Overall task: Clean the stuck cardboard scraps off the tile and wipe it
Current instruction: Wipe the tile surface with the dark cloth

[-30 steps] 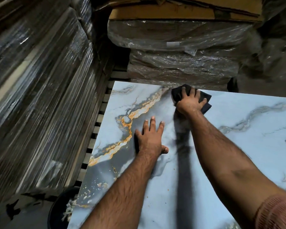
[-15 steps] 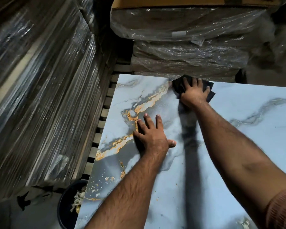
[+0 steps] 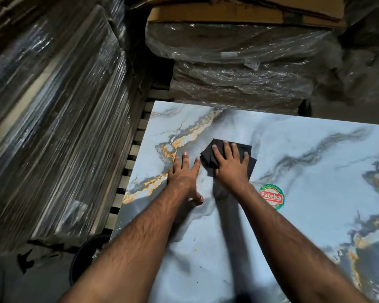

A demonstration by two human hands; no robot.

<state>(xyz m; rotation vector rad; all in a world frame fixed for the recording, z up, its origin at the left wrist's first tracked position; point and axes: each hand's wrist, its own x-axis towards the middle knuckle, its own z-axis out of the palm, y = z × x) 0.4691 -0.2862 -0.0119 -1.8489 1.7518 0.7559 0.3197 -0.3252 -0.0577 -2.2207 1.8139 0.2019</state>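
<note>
A large glossy marble-look tile (image 3: 293, 149), pale blue with grey and gold veins, lies flat in front of me. My right hand (image 3: 230, 165) presses a dark folded cloth (image 3: 248, 165) flat on the tile with straight, spread fingers. My left hand (image 3: 184, 173) rests flat on the tile just left of the cloth, fingers straight. A round red and green sticker (image 3: 271, 196) reading Patelsa sits right of my right wrist. A few tiny brownish specks (image 3: 194, 239) lie on the near part of the tile.
Plastic-wrapped stacks (image 3: 53, 127) rise along the left. More wrapped cardboard boxes (image 3: 239, 62) stand behind the tile's far edge. Wooden pallet slats (image 3: 127, 171) show beside the tile's left edge. A dark bucket (image 3: 85, 254) with scraps sits at the lower left.
My right hand has slid the cloth from the tile's far edge back toward me, to just beside my left hand. The sticker has come into view. My left hand stays flat.
</note>
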